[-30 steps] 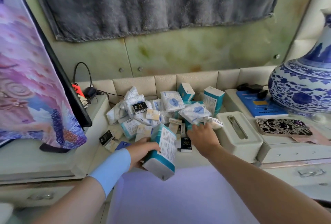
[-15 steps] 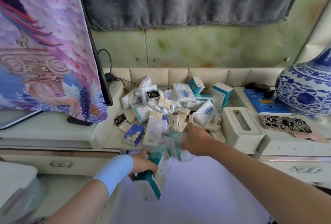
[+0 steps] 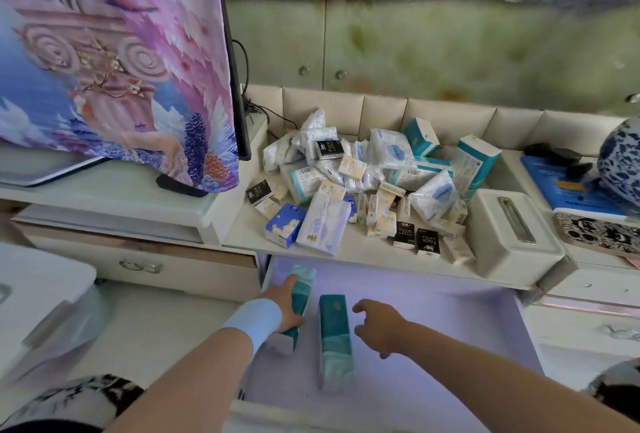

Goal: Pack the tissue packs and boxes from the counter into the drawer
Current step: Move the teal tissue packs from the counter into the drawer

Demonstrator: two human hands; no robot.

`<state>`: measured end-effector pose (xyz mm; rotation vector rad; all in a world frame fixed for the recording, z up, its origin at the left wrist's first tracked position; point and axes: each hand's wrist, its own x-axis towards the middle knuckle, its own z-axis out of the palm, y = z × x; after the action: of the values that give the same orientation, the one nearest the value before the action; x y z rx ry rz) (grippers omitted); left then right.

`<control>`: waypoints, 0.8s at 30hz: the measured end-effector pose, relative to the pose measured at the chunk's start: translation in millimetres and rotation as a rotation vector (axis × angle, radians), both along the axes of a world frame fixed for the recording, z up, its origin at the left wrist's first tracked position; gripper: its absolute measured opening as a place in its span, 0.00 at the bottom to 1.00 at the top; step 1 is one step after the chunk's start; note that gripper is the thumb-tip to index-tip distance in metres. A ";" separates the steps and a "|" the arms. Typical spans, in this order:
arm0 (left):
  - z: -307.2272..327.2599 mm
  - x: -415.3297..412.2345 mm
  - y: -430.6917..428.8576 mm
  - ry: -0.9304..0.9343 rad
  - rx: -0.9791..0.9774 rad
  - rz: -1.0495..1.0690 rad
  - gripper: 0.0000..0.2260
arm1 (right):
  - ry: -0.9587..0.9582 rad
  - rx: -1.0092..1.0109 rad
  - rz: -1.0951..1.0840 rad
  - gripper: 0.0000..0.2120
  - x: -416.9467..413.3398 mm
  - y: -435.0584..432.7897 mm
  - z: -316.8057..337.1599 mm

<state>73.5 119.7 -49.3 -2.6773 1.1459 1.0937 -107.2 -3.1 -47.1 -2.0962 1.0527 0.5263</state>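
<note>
- Head view: the drawer stands pulled open, and everything below is placed from it.
- The left hand is at the drawer's left wall, its grip closed round a teal tissue pack that it is lowering to the drawer floor.
- A second teal pack lies in the drawer just right of the first. Both run lengthwise from the drawer's front to its back, side by side with a narrow gap between them.
- The right hand hovers just right of that second pack, its grip released, fingers spread and holding nothing.
- The heap of packs and boxes sits on the worktop beyond the drawer's back edge, still large.
- I judge the right hand better placed for the next pick: it is free, and the heap lies straight ahead of it and higher.
</note>
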 end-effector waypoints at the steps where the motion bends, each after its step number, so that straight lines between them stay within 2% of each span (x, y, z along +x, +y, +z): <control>1: -6.8 0.0 -0.8 -0.033 0.030 -0.051 0.42 | 0.062 0.065 0.015 0.28 -1.1 3.4 -6.9; 4: -16.2 2.6 -3.8 -0.223 0.111 -0.295 0.40 | 0.115 0.230 -0.032 0.36 0.8 13.6 -21.9; 7: -12.4 8.5 -9.4 -0.408 0.026 -0.529 0.37 | 0.096 0.366 -0.162 0.39 11.4 23.9 -28.2; 11: -16.5 15.5 -10.5 -0.371 0.008 -0.668 0.46 | 0.064 0.397 -0.242 0.38 27.0 25.6 -39.7; 14: -21.4 18.4 -10.8 -0.391 0.014 -0.641 0.50 | -0.078 0.263 -0.345 0.32 42.4 13.6 -41.3; 17: -23.3 23.5 -8.2 -0.418 -0.013 -0.499 0.47 | -0.140 0.166 -0.343 0.29 54.4 -2.6 -35.6; 22: -24.0 33.4 -2.9 -0.412 0.003 -0.336 0.45 | -0.026 0.324 -0.280 0.28 62.4 -3.7 -31.6; 24: -23.9 35.6 -2.7 -0.366 -0.039 -0.343 0.44 | -0.083 0.361 -0.311 0.28 69.0 0.6 -34.5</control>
<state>109.1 117.0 -73.3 -2.4338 1.4764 0.5097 -38.1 -2.4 -81.6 -1.5914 1.1170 0.4328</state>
